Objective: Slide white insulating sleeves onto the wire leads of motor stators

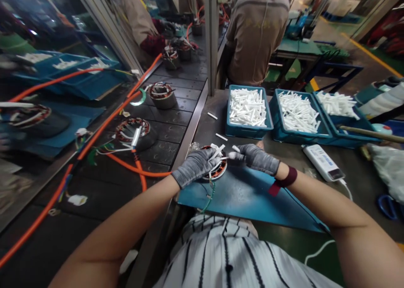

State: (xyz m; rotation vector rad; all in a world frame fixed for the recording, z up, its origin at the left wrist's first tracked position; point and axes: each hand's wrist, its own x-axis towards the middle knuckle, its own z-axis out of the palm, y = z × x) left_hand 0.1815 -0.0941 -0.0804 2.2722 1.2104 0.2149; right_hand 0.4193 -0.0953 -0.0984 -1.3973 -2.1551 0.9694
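Observation:
My left hand, in a grey knit glove, is closed at the near rim of a motor stator with copper-coloured windings. A white sleeve sticks up from its fingers. Much of the stator is hidden behind this hand. Just to the right, my right hand, gloved alike, has its fingers pinched together with a short white sleeve at the tips. Thin green twisted leads hang from the stator onto the blue mat. Two loose white sleeves lie behind the stator.
Blue bins of white sleeves stand at the back right. A white handheld device with a cable and blue-handled scissors lie on the right. More stators and an orange hose occupy the left conveyor. A co-worker sits ahead.

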